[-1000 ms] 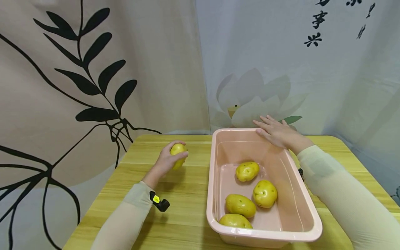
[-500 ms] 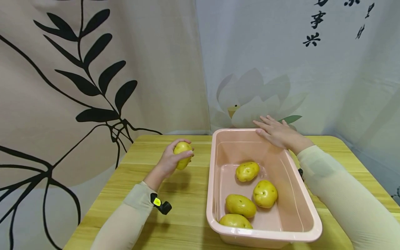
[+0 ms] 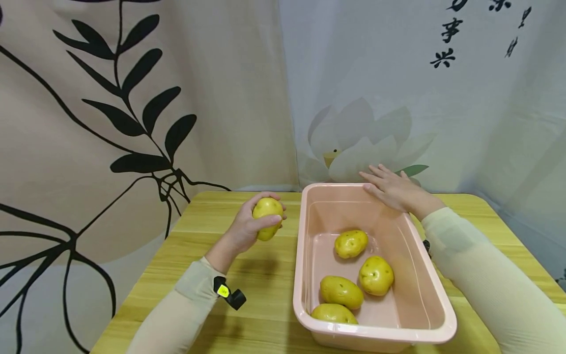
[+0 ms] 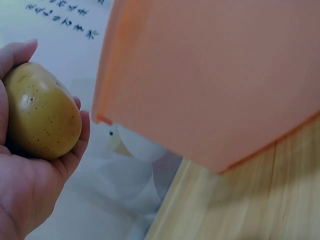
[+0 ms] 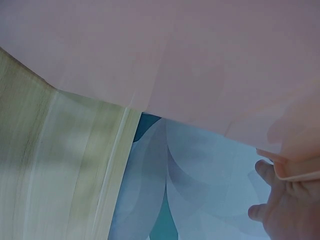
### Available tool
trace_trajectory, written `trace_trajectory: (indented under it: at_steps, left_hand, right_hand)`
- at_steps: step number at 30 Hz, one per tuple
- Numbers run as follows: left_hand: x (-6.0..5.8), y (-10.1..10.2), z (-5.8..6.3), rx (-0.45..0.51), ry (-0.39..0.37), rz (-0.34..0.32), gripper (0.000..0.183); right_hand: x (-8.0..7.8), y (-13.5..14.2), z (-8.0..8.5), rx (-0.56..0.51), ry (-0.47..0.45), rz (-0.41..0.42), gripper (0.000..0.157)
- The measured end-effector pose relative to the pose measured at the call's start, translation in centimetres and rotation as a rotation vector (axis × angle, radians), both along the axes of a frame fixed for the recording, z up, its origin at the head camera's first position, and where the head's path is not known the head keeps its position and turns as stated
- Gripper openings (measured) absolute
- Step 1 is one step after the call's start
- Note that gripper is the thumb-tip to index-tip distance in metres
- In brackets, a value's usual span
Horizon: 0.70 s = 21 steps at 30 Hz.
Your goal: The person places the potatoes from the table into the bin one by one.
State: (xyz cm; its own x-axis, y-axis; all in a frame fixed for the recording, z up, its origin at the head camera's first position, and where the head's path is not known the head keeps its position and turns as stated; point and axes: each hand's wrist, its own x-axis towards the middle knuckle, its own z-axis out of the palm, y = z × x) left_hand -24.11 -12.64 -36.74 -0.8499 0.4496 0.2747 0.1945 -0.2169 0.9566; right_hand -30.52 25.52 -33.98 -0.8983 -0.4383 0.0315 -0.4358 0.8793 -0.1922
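Observation:
My left hand (image 3: pixel 245 227) grips a yellow potato (image 3: pixel 267 219) above the table, left of a pink plastic tub (image 3: pixel 297 255). In the left wrist view the fingers curl round the potato (image 4: pixel 45 112), whose skin has small dark specks. My right hand (image 3: pixel 393 189) rests at the tub's far right corner, its fingers extended past the rim; the right wrist view shows the hand (image 5: pixel 295 210) against the rim from outside. Inside the tub lie several potatoes: one toward the back (image 3: pixel 351 244), a rounder one (image 3: pixel 376 275), and others near the front wall (image 3: pixel 341 292).
The tub stands on a light wooden table (image 3: pixel 261 305), taking up its right half. A printed curtain (image 3: pixel 239 98) with leaves, a lotus and characters hangs right behind the table's far edge. A black wrist camera (image 3: pixel 230 293) sits on the left sleeve.
My left hand has moved right with the potato, closer to the tub, and turned it a little. The right hand and the potatoes in the tub stay as they were.

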Motion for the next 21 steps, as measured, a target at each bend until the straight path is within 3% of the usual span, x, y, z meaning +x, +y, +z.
trace_trajectory:
  at_steps: [7,21]
  left_hand:
    - [0.9,0.8,1.4,0.054,-0.019,-0.055,0.046]
    - [1.5,2.7,3.5,0.104,0.029,-0.159,0.048]
  right_hand:
    - [0.1,0.0,0.1,-0.001,0.0,0.0,0.059]
    - [0.0,0.1,-0.2,-0.007,0.007,-0.002,0.06]
